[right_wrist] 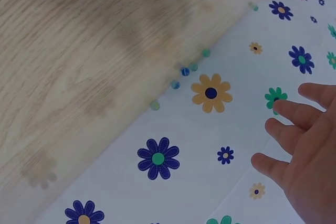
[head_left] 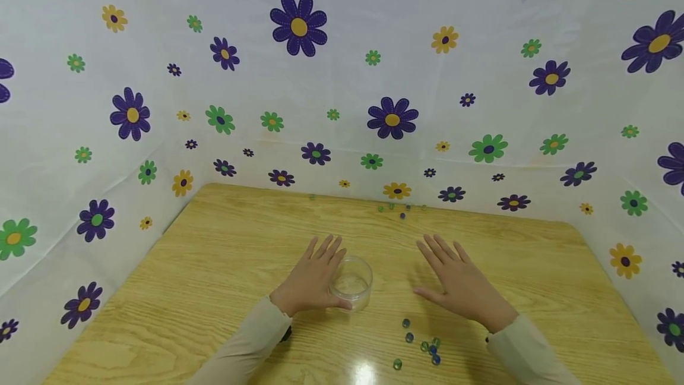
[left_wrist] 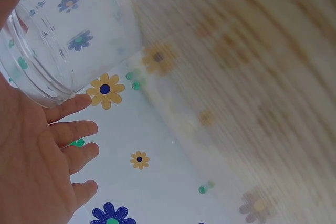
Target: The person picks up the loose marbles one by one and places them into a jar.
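Observation:
A clear round jar stands upright on the wooden table, its mouth facing up. My left hand is against the jar's left side, fingers straight and spread, the thumb by its near side. The left wrist view shows the jar see-through, with the fingertips right at its threaded rim. To the right of the jar, my right hand hovers palm down over the table, fingers extended and holding nothing. Between the hands and closer to me lie several glass marbles, among them a blue marble and a green marble.
More marbles lie along the table's far edge, including a dark blue marble and a lone green marble farther left. A white flower-print cloth rises behind the wooden table and along both sides.

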{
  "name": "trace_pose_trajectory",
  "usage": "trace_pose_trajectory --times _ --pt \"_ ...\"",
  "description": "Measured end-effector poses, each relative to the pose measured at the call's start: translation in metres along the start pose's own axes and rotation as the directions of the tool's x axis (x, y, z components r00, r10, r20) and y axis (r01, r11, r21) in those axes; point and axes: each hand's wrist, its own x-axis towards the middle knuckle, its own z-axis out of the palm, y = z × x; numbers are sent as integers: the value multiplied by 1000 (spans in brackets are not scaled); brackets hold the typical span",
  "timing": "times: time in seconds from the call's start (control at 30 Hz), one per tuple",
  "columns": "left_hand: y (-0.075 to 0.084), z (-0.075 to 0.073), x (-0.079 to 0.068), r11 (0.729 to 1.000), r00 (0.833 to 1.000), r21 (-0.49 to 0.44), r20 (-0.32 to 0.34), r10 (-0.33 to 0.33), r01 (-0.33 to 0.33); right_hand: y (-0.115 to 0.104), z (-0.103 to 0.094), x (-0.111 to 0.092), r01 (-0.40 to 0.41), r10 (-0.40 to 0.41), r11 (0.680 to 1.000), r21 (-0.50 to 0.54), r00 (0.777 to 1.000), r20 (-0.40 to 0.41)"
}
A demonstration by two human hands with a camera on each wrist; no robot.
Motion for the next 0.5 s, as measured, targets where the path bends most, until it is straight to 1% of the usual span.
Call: trace_pose_trajectory --times 0.1,0.27,0.5 --pt "0 0 0 1000 1000 1 2 -2 2 1 -1 -4 5 -5 1000 11 1000 -5" --pt "0 0 0 1000 1000 0 9 -3 3 1 -1 -8 43 -42 999 18 999 -28" --pt "0 -1 0 999 1000 -32 6 -3 3 1 0 -12 95 -94 994 46 995 -25"
